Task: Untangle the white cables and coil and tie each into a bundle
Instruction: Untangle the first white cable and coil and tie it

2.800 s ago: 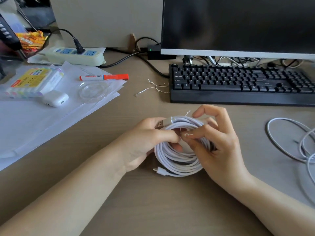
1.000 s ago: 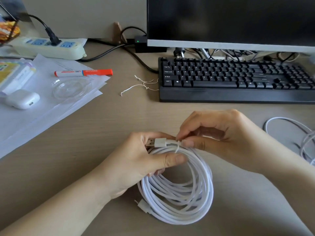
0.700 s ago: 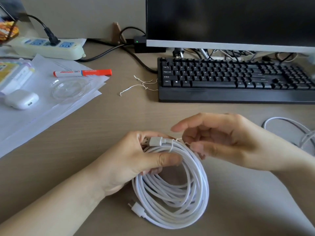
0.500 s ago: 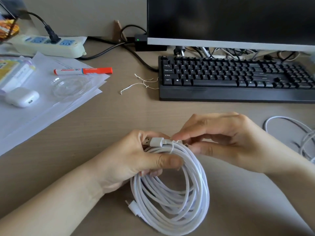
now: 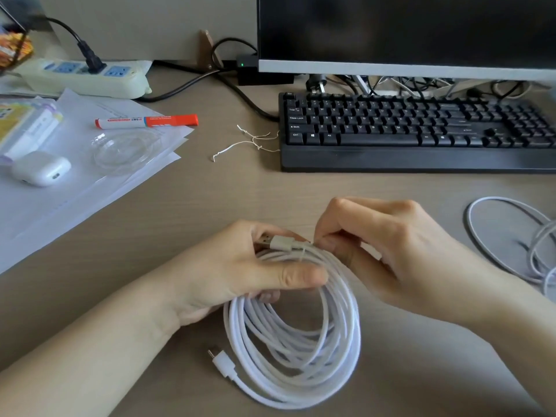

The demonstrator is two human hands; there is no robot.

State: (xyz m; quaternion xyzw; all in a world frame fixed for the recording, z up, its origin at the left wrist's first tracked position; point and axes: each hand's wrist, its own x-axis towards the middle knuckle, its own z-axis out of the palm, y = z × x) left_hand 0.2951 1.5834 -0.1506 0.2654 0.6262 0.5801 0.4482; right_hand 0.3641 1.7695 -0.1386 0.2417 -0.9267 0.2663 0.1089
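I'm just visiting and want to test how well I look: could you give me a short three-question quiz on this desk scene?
1. True or false: the coiled white cable lies untouched on the desk.
2. What is the right hand doing? A) typing on the keyboard B) pinching the thin tie at the top of the coil C) holding the orange marker
3. Where do the spare twist ties lie?

Key:
1. False: the left hand grips the top of the coil.
2. B
3. On the desk, just left of the keyboard.
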